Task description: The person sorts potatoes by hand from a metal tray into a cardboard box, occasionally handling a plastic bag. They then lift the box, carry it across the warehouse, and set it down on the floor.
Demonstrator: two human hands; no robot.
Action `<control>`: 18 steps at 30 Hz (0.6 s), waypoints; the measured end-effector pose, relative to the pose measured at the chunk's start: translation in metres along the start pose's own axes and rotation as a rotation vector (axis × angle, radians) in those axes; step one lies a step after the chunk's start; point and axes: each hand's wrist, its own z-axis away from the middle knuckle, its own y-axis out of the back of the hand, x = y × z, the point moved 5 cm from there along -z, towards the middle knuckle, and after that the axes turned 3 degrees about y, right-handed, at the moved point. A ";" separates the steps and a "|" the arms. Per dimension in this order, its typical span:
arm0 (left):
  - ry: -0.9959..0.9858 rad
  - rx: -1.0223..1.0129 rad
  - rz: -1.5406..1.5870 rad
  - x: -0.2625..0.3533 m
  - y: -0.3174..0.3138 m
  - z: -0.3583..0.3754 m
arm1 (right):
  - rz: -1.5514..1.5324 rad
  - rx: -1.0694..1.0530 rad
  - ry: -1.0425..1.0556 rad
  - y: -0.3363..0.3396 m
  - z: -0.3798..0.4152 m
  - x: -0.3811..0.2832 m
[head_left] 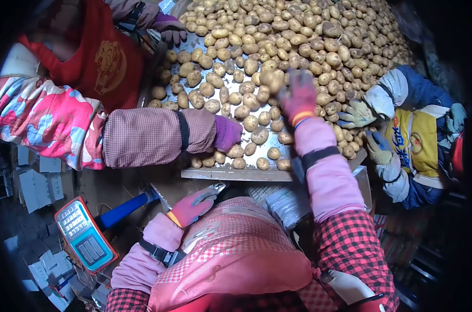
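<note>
My right hand, in a pink and grey glove, is over the pile of potatoes and smeared by motion. At its fingers is a blurred potato; I cannot tell whether it is gripped. Loose potatoes lie spread over the metal sorting table in front of me. Lower down, my left hand is in a matching glove. It lies by my pink checked apron, below the table edge, fingers stretched out and nothing visible in them.
A co-worker's purple-gloved hand reaches across the table from the left. Another purple glove is farther back. At right, a person's two pale gloves touch the pile's edge. A scale display stands lower left; a plastic-wrapped bundle sits beneath the table.
</note>
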 end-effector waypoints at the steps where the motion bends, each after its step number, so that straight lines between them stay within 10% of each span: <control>1: 0.002 0.006 -0.001 -0.004 0.003 0.001 | 0.107 0.228 -0.006 0.015 -0.008 0.008; 3: -0.011 0.070 0.177 -0.017 0.011 0.000 | 0.019 0.151 0.241 0.035 -0.011 0.002; 5: -0.005 0.068 0.214 -0.020 0.012 -0.005 | -0.159 -0.650 0.098 0.018 0.019 -0.025; 7: 0.008 0.071 0.248 -0.019 0.008 -0.008 | -0.219 -0.913 0.218 -0.007 0.071 -0.045; 13: -0.109 0.008 -0.080 0.045 -0.003 -0.013 | 0.065 -0.912 -0.024 -0.037 0.089 -0.064; 18: 0.080 -0.029 0.603 0.069 -0.022 -0.040 | -0.302 -0.682 -0.024 0.028 0.109 -0.099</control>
